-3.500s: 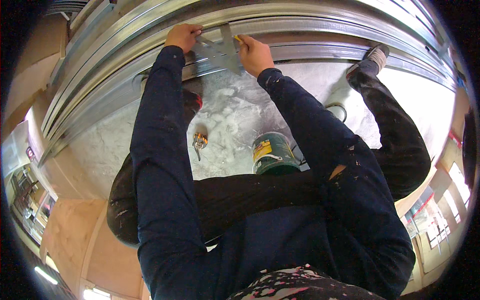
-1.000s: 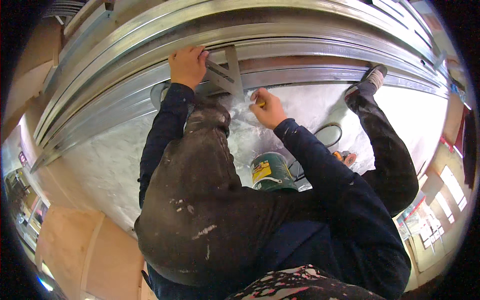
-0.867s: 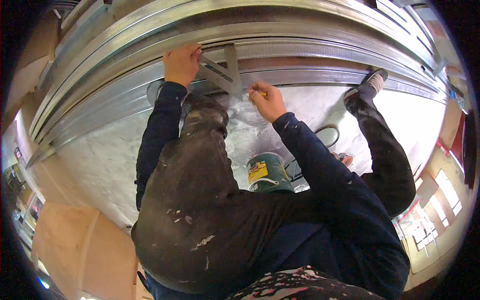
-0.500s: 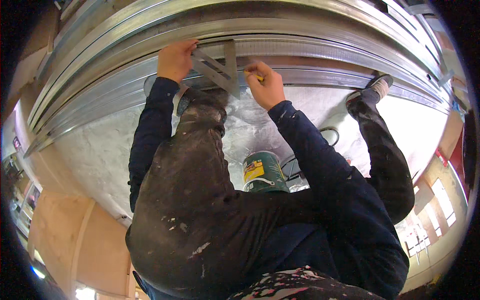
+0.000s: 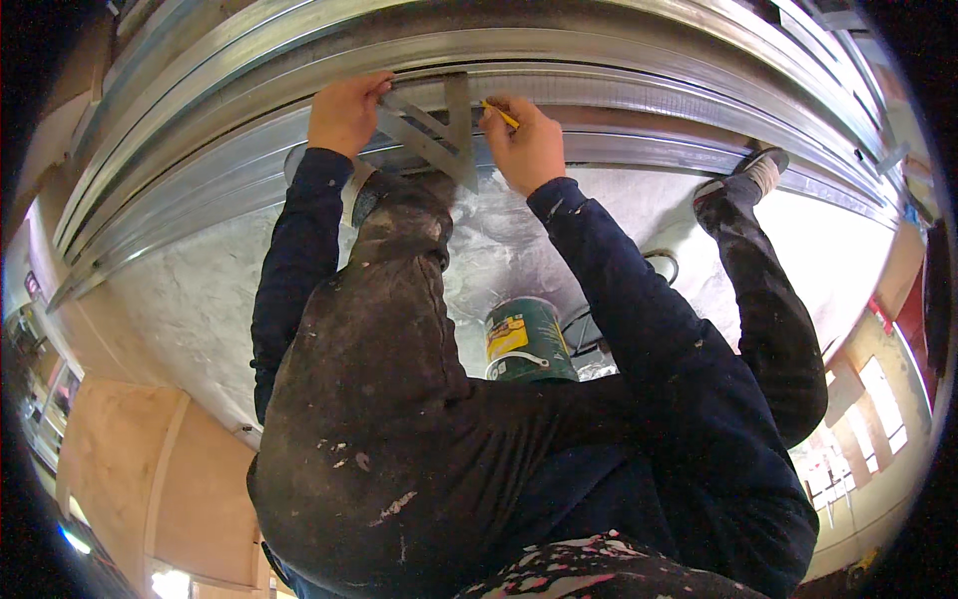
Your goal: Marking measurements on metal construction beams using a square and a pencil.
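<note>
A flat metal triangle square (image 5: 458,120) lies across a long silvery metal profile (image 5: 569,92). My left hand (image 5: 345,113) is closed on the left end of the square, pinching it by thumb and fingers at the profile's far edge. Just right of the square's straight side, my right hand (image 5: 526,148) grips a short yellow pencil (image 5: 502,114). The pencil's tip points toward the square's edge, over the profile; whether it touches the metal I cannot tell.
More long metal profiles (image 5: 299,40) lie parallel beyond and beneath. Between my legs stands a green bucket (image 5: 532,371) with a yellow label, beside a dark cable (image 5: 579,324). My shoe (image 5: 762,172) rests against the profiles at right. Wooden panels (image 5: 120,469) stand at lower left.
My right hand has moved slightly up and left, bringing the pencil closer to the square's edge. The left hand has shifted a little with the view and still holds the square.
</note>
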A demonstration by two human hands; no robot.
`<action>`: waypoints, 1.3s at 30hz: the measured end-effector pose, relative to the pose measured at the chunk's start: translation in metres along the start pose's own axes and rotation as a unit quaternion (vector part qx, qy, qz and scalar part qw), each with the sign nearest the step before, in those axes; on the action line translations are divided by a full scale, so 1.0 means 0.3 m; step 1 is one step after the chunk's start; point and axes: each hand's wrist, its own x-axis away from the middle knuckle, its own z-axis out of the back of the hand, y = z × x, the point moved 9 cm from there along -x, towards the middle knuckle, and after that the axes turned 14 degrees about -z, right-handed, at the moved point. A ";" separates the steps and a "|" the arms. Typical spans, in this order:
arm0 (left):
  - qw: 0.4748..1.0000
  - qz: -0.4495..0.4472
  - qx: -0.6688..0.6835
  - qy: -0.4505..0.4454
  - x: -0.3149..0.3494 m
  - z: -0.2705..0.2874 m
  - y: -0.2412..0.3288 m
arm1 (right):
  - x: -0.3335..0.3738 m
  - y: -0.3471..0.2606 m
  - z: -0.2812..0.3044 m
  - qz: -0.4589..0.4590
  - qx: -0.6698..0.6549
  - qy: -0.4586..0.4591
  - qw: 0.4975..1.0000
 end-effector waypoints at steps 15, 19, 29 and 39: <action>1.000 0.008 -0.006 -0.006 -0.010 -0.002 0.003 | -0.090 -0.013 -0.023 -0.013 0.017 -0.003 1.000; 1.000 0.011 0.016 -0.010 -0.012 -0.003 0.006 | -0.125 -0.060 -0.029 0.026 0.047 0.016 0.998; 0.998 0.033 -0.011 -0.048 -0.001 -0.024 -0.016 | 0.028 0.009 -0.042 -0.010 0.055 -0.026 0.998; 0.999 0.034 0.009 -0.025 -0.005 -0.019 -0.011 | -0.053 -0.054 -0.043 0.029 0.044 0.034 0.998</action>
